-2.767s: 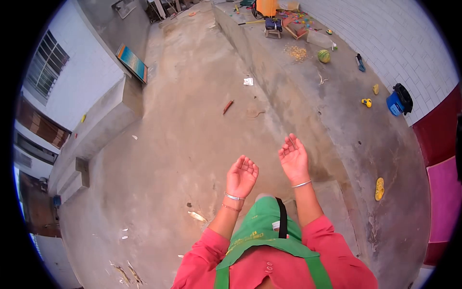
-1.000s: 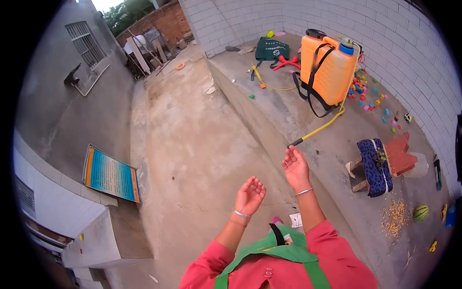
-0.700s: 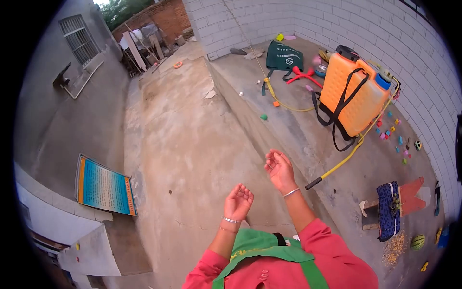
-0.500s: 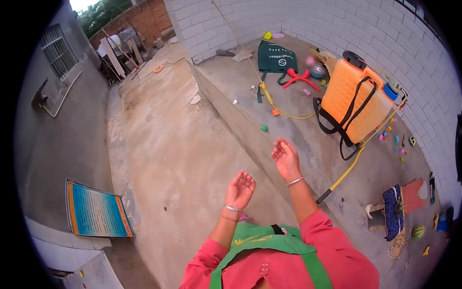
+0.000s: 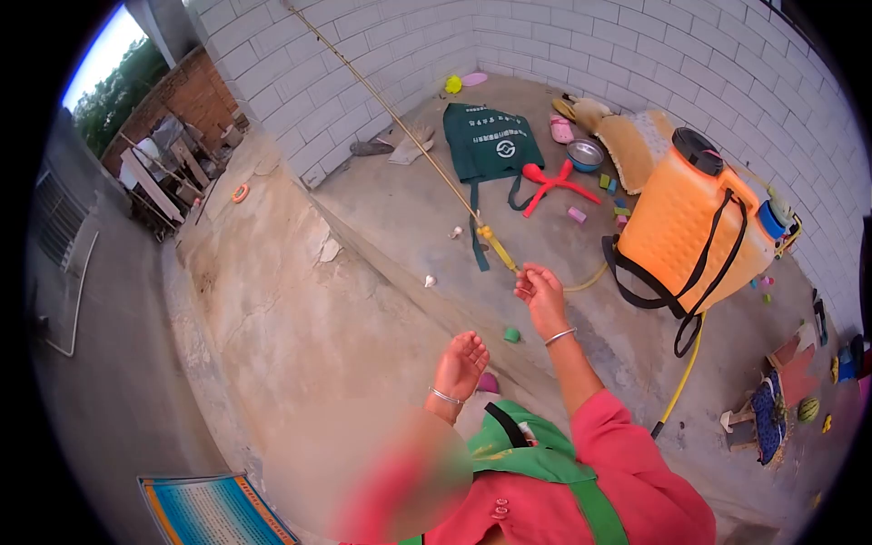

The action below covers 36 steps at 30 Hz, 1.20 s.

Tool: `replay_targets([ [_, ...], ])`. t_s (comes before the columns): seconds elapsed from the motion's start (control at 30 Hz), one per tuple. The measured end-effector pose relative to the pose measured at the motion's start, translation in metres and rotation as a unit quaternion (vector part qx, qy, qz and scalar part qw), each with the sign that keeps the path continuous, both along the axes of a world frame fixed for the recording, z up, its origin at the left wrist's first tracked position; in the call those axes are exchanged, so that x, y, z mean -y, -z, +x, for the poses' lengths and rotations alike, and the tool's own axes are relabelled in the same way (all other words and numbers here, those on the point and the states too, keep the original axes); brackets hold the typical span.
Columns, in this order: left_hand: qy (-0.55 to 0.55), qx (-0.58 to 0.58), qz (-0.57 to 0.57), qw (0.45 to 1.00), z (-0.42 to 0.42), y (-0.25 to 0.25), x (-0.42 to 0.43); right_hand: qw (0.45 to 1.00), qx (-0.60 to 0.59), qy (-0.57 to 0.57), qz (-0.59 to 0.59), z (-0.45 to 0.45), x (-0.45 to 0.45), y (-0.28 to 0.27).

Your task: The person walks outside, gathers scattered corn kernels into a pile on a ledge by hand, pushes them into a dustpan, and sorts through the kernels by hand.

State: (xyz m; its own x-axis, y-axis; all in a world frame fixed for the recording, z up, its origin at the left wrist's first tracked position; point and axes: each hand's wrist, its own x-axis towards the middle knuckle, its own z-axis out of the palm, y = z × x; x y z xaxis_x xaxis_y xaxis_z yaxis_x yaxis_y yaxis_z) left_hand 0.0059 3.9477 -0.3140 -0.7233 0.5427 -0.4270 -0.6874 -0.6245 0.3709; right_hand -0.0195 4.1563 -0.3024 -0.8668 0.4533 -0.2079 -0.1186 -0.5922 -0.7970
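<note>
My left hand (image 5: 460, 368) is held up in front of my green apron (image 5: 536, 445), palm inward, fingers loosely bent and holding nothing. Farther forward, my right hand (image 5: 541, 298) has its fingers loosely curled with nothing visible in them. Its fingertips overlap the end of the yellow handle (image 5: 498, 249) of a long spray wand (image 5: 391, 113) in view; I see no grip on it. A hose (image 5: 589, 280) runs from there toward an orange backpack sprayer (image 5: 686, 227) standing on the concrete. Just below my right hand lies a small green block (image 5: 512, 335). A blur covers my left forearm.
A low concrete step edge (image 5: 400, 277) crosses the floor. By the white brick wall (image 5: 581, 45) lie a dark green apron (image 5: 490, 145), a red X-shaped toy (image 5: 556, 186), a metal bowl (image 5: 584, 154) and toy blocks. A small stool (image 5: 754, 422) stands right; a blue poster (image 5: 213, 510) leans lower left.
The view has shifted, bringing the sprayer and wand lower in the picture. My right hand now overlaps the wand's handle end. My left hand stays raised, its fingers still loosely bent.
</note>
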Motion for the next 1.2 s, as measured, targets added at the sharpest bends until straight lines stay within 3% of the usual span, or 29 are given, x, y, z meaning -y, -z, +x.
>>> replay_targets([
  [0.13,0.009,0.003,-0.079,0.997,-0.074,-0.012,0.001,1.000,0.021,0.002,-0.014,-0.111,-0.005,0.008],
  [0.2,0.020,-0.014,-0.092,0.995,-0.124,-0.020,0.005,0.999,0.006,-0.010,0.033,-0.169,-0.004,0.006],
  [0.27,-0.036,-0.020,-0.105,0.994,-0.157,-0.017,0.007,0.998,0.005,-0.017,0.060,-0.214,-0.001,0.004],
  [0.47,-0.018,-0.050,-0.140,0.989,-0.256,-0.004,0.003,0.999,-0.005,0.001,0.049,-0.264,-0.003,0.009],
  [0.6,0.048,-0.126,-0.220,0.966,-0.346,0.017,-0.020,0.993,0.040,0.103,0.049,-0.229,-0.030,0.012],
  [0.73,0.022,-0.197,-0.282,0.939,-0.433,0.032,-0.065,0.966,0.105,0.224,0.081,-0.161,-0.073,0.006],
  [0.87,0.013,-0.242,-0.258,0.935,-0.481,0.019,-0.105,0.928,0.105,0.344,0.100,-0.096,-0.106,-0.009],
  [0.93,0.056,-0.249,-0.021,0.967,-0.482,0.008,-0.118,0.894,0.123,0.419,0.097,-0.062,-0.115,-0.013],
  [1.07,0.060,-0.278,0.025,0.959,-0.452,-0.016,-0.161,0.868,0.122,0.475,0.075,-0.004,-0.129,-0.006],
  [1.13,-0.019,-0.364,-0.075,0.928,-0.419,-0.038,-0.190,0.833,0.129,0.537,0.043,0.020,-0.140,0.000],
  [1.2,-0.011,-0.366,-0.068,0.928,-0.383,-0.073,-0.220,0.811,0.111,0.573,0.036,0.044,-0.153,0.005],
])
